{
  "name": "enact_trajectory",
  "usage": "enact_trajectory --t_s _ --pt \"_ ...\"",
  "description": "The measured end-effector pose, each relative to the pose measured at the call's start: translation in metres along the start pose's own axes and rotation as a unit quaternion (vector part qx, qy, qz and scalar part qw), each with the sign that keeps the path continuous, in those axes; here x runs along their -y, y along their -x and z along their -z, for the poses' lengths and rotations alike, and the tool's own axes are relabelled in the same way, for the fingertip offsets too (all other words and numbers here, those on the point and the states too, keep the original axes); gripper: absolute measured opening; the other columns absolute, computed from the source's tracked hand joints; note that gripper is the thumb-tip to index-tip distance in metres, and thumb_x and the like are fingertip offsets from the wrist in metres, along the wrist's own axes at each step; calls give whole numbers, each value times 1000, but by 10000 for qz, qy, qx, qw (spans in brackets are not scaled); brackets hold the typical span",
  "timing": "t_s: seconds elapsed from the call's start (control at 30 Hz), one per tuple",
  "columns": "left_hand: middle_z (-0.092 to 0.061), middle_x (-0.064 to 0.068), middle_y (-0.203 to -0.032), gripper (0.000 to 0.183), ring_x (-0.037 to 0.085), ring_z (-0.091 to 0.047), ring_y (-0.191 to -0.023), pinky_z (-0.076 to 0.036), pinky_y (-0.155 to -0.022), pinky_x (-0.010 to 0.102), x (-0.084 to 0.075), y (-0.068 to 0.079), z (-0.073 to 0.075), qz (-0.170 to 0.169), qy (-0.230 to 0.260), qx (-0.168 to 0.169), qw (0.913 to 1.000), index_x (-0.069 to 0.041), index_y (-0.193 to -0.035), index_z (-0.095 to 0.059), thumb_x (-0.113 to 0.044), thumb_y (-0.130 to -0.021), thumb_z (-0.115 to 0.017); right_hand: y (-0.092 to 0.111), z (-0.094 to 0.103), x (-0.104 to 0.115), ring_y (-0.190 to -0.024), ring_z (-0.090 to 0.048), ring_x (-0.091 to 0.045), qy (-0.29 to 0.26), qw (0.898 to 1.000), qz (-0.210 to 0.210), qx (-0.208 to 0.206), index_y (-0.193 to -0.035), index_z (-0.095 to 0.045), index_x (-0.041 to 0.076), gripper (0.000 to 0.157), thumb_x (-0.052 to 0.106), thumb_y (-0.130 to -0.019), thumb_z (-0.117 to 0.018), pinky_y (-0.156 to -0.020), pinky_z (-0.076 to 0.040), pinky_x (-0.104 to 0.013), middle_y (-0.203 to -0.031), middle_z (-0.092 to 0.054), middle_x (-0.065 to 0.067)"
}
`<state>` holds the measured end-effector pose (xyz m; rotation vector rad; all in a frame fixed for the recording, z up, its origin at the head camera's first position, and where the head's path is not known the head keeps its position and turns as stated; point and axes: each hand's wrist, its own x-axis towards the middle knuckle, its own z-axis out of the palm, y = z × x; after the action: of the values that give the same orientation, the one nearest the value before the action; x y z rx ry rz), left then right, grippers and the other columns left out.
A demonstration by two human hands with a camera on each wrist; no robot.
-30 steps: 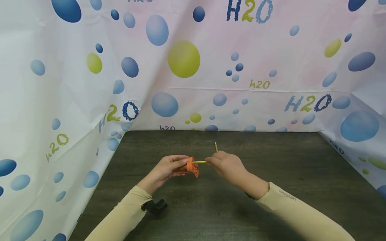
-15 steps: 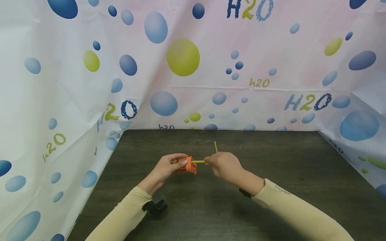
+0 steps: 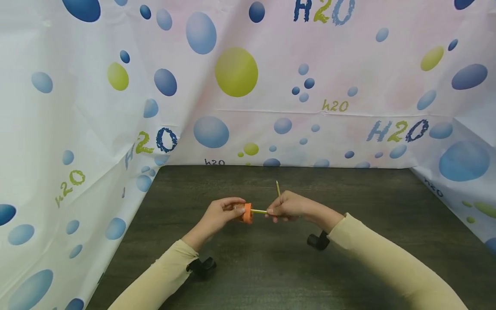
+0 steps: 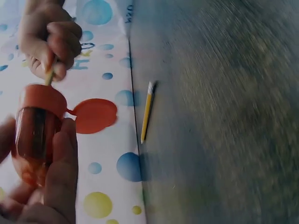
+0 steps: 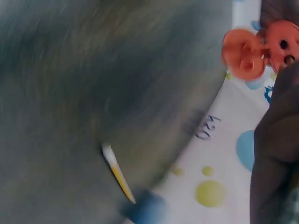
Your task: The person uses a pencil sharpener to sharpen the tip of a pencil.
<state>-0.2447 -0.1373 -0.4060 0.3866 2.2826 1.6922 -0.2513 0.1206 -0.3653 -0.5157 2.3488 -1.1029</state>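
My left hand (image 3: 217,215) grips an orange pencil sharpener (image 3: 247,213) with a see-through shavings container, held on its side above the table. Its round orange lid (image 4: 96,116) hangs open on a hinge, and the right wrist view shows two holes in the sharpener's end face (image 5: 283,45). A yellow pencil (image 3: 258,211) has one end in a hole. My right hand (image 3: 296,206) pinches that pencil between thumb and fingers, close to the sharpener; its far part is hidden in the hand.
A second yellow pencil (image 3: 278,188) lies on the dark wooden table (image 3: 248,275) beyond my right hand, its tip pointing away. A white sheet with blue and green bubbles (image 3: 236,129) closes off the back and both sides.
My right hand has rolled over at the wrist while keeping hold of the pencil. The sharpener has turned slightly, and its lid no longer shows below it in the head view.
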Motion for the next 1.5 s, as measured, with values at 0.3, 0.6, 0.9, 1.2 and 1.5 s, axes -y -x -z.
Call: enact_trajectory --t_s 0.3,0.6,0.9,1.2,1.5 --pt "-75 -1 -99 53 6 -74 -84 -63 -80 19 2 -4 10 1074 1981 362 9736 6 -149 -48 -27 -108 -54 13 -20 -8 -73 -66 -13 5367 7181 3201 -3064 -112 -74 11 34 15 -81 -86 -62 -56 -25 -85 -70 0" --pt "-76 -2 -100 50 4 -74 -82 -64 -80 22 -2 -6 10 1018 1896 407 9757 7 -146 -51 -21 -106 -59 14 -26 -14 -67 -59 -11 5706 6563 3527 -3454 -105 -77 13 42 -2 -68 -90 -49 -46 -20 -77 -62 1" --pt "-69 20 -126 46 8 -71 -93 -62 -96 45 -5 -4 5 187 611 145 9979 3 -139 -60 -18 -99 -70 17 -13 2 -54 -58 -7 2754 9313 1821 -1538 -112 -78 -2 21 9 -98 -67 -49 -41 -17 -85 -79 -10" --pt "-71 21 -126 43 14 -75 -95 -60 -98 49 -9 -6 0 231 471 -10 9986 0 -137 -63 -24 -101 -66 12 6 3 -53 -49 -8 1060 9917 687 -233 -119 -74 -2 29 18 -106 -57 -50 -40 -22 -75 -71 -3" --pt "-75 -3 -100 50 4 -73 -82 -63 -78 19 -9 -8 6 943 1878 357 9770 5 -148 -49 -23 -107 -57 16 -19 -7 -69 -60 -13 5614 6686 3464 -3433 -110 -76 12 40 5 -73 -90 -55 -51 -23 -81 -65 1"
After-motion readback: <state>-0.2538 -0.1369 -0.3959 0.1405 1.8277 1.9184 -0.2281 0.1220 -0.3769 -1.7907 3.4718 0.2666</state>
